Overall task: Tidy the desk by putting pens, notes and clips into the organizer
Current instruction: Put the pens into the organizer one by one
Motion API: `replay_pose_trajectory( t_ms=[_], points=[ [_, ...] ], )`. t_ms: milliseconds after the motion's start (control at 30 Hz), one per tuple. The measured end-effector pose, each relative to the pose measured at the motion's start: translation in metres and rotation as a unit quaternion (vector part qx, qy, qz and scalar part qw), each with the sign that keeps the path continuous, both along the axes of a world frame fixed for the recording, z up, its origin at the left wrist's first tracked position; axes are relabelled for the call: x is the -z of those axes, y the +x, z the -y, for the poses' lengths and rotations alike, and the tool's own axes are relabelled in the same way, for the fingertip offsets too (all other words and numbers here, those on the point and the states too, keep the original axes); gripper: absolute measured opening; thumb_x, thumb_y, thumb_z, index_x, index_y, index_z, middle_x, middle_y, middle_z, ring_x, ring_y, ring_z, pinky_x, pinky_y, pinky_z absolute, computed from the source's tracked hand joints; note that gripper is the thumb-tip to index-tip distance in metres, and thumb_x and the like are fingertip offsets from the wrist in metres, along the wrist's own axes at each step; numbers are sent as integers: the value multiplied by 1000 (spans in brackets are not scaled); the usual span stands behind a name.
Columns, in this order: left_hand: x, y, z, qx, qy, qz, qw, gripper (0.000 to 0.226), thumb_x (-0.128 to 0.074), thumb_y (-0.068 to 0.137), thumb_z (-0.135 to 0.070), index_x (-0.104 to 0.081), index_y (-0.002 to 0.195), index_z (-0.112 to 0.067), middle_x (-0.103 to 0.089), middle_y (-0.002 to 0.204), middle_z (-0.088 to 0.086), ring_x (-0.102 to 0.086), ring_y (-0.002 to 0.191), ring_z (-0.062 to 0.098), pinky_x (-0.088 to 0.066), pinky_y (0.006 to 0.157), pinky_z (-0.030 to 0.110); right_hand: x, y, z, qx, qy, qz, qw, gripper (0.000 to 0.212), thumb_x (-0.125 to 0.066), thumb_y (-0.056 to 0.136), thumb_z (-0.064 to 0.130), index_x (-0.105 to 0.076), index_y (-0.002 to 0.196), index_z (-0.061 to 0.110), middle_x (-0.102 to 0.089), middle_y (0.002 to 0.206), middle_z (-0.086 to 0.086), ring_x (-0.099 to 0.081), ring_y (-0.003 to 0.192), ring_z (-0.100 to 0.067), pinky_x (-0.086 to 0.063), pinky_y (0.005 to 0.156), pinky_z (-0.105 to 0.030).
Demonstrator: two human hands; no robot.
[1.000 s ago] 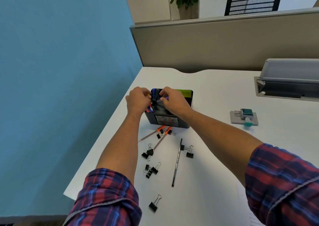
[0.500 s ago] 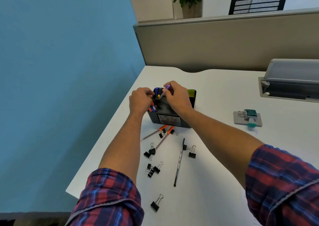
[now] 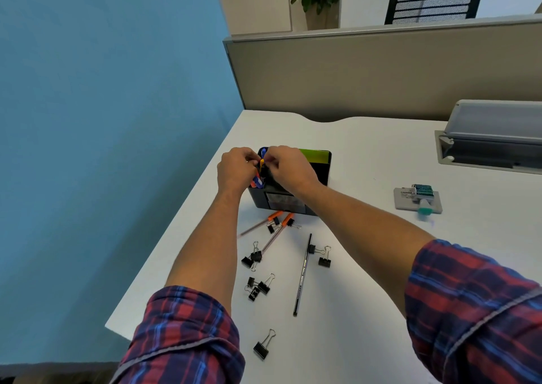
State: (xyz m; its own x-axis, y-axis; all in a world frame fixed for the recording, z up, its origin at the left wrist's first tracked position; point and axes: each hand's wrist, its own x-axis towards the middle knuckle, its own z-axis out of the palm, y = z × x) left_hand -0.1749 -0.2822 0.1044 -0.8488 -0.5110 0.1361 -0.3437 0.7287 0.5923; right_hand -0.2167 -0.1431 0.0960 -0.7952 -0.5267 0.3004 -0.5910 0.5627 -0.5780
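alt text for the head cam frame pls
Both hands, left hand and right hand, pinch pens over a black desk organizer. Binder clips, a black pen and orange-capped pens remain loose on the white desk.

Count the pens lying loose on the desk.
3. Two orange-capped pens lie side by side before the organizer; one black pen lies nearer, to their right. The left hand and right hand hide some standing pens inside.
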Motion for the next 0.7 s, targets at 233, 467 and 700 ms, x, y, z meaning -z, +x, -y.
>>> replay_pose_trajectory(
  t_ms=[233, 467, 700],
  points=[
    [5, 1, 5, 6, 13, -6, 1000, 18, -68, 89, -14, -78, 103, -18, -76, 101, 2, -69, 92, 20, -59, 86, 42, -4, -7, 13, -62, 88, 7, 994, 25, -57, 97, 13, -70, 118, 13, -65, 110, -9, -63, 97, -23, -50, 87, -29],
    [7, -3, 0, -21, -10, -31, 999, 22, -66, 94, -25, -76, 112, -16, -67, 116, 6, -66, 105, 25, -54, 92, 45, -3, -3, 10, -55, 111, 42, 991, 49, -51, 101, 18, -42, 148, 13, -45, 137, -14, -53, 119, -28, -48, 103, -36],
    [6, -4, -13, -51, -34, -38, 997, 23, -59, 95, -18, -75, 111, -21, -75, 110, 2, -67, 102, 24, -50, 97, 48, 7, 4, -4, -66, 134, 60, 987, 63, -53, 99, 15, -26, 156, 16, -37, 143, -13, -48, 121, -27, -47, 103, -35]
  ],
)
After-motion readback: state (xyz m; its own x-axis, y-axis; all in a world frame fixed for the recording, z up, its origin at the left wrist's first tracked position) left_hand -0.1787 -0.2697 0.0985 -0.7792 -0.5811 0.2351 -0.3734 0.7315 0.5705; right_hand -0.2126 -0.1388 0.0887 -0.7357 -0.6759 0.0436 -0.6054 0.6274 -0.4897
